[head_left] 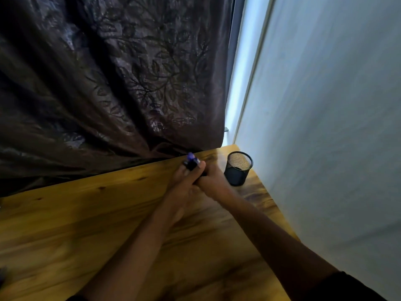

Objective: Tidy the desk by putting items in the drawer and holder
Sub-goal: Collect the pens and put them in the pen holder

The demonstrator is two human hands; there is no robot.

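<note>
From the head view, a glossy wooden desk [86,213] with streaked grain meets a dark curtain [108,83] embossed with leaves, and a pale matte wall [325,127] on the right. A round black mesh holder [238,168] stands upright at the far right corner. Just left of it, the left hand [184,183] and right hand [213,181] press together, fingers curled round small blurred black and purple items [192,161].

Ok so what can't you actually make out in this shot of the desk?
Head view only:
- Dark, purple-tipped items: blurred and wrapped by both hands, so kind and count unclear.
- Mesh holder: its inside is too dark to read.
- Left hand and right hand: overlapping, so finger positions are unclear.
- Drawer: not in view.
</note>
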